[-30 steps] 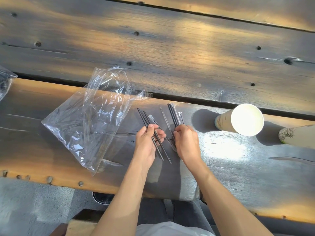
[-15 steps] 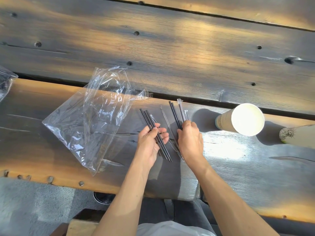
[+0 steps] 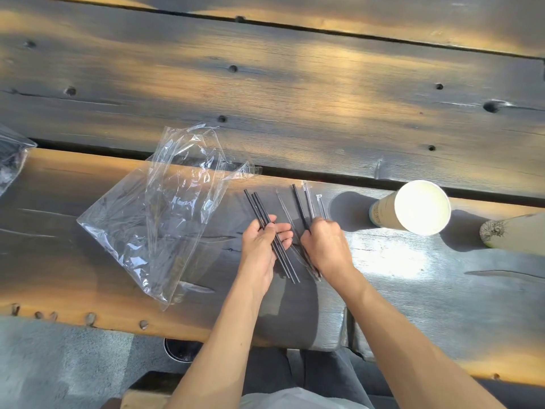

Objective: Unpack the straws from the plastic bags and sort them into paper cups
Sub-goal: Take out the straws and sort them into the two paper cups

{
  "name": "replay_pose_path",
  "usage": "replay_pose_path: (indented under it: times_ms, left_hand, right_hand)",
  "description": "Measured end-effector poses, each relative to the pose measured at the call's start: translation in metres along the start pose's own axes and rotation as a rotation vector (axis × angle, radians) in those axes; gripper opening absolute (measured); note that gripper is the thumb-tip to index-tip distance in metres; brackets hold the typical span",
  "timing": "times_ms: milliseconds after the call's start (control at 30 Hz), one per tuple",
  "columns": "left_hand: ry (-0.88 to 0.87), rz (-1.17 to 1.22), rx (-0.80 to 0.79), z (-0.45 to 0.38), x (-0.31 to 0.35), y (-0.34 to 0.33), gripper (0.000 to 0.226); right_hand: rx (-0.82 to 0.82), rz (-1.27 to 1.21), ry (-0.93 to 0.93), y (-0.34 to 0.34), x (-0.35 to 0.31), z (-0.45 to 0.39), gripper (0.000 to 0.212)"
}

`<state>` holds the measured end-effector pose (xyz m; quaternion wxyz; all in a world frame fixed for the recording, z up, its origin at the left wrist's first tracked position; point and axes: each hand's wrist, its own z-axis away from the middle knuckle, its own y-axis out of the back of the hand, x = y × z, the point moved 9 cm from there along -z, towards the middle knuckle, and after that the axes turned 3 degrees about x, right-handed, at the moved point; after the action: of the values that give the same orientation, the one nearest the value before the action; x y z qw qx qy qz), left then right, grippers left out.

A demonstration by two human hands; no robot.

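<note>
My left hand (image 3: 262,246) holds a small bunch of bare black straws (image 3: 284,261), thumb over them, palm up. Beside it, my right hand (image 3: 326,246) grips a few more black straws (image 3: 299,203), some still in thin clear sleeves (image 3: 309,199); their tips fan out away from me. One clear-wrapped straw (image 3: 284,209) lies on the table between my hands. An emptied clear plastic bag (image 3: 165,211) lies crumpled to the left. A white paper cup (image 3: 413,206) lies on its side to the right, mouth toward me.
A second cup (image 3: 513,233) lies at the right edge. Part of another plastic bag (image 3: 11,154) shows at the far left. The wooden table (image 3: 413,276) has a dark gap between planks behind the straws. Its near edge is close to my body.
Both hands lifted their straws slightly and shifted them away from me. The right hand's bunch has fanned out more. Bag and cups have not moved.
</note>
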<state>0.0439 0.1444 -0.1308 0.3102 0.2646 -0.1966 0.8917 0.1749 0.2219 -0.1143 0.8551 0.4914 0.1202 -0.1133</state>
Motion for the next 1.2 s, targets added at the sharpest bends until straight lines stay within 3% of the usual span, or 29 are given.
replay_pose_path:
  times_ms: [200, 367, 633, 733, 800, 900, 967, 1033, 1200]
  left_hand:
    - [-0.006, -0.027, -0.054, 0.005, 0.006, -0.007, 0.015]
    - [0.033, 0.001, -0.198, 0.017, 0.005, -0.028, 0.017]
    - [0.007, -0.032, -0.243, 0.033, 0.004, -0.033, 0.011]
    - [-0.028, 0.072, -0.188, 0.033, 0.012, -0.035, 0.012]
    - [-0.052, 0.159, -0.182, 0.033, 0.021, -0.040, 0.015]
    - [-0.084, 0.217, -0.204, 0.036, 0.028, -0.048, 0.016]
    - [-0.066, 0.230, -0.238, 0.042, 0.024, -0.056, 0.014]
    - [-0.012, 0.241, -0.244, 0.052, 0.017, -0.066, 0.010]
    - [0.083, 0.149, -0.200, 0.075, 0.001, -0.082, 0.047]
  right_hand:
    - [-0.157, -0.467, 0.070, -0.001, -0.015, 0.016, 0.021]
    - [-0.194, -0.422, 0.160, 0.000, -0.020, 0.028, 0.018]
    - [-0.108, -0.370, 0.290, 0.019, -0.024, 0.044, 0.005]
    - [0.145, -0.498, 0.160, 0.036, -0.004, 0.051, 0.008]
    - [0.282, -0.700, -0.087, 0.042, 0.025, 0.062, 0.018]
    - [0.050, -1.299, -0.436, 0.009, 0.034, 0.078, 0.028]
    - [-0.031, -1.543, -0.546, -0.004, 0.025, 0.086, 0.033]
    - [0.043, -1.537, -0.578, -0.001, 0.024, 0.087, 0.030]
    - [0.240, -1.433, -0.616, 0.008, 0.035, 0.091, 0.025]
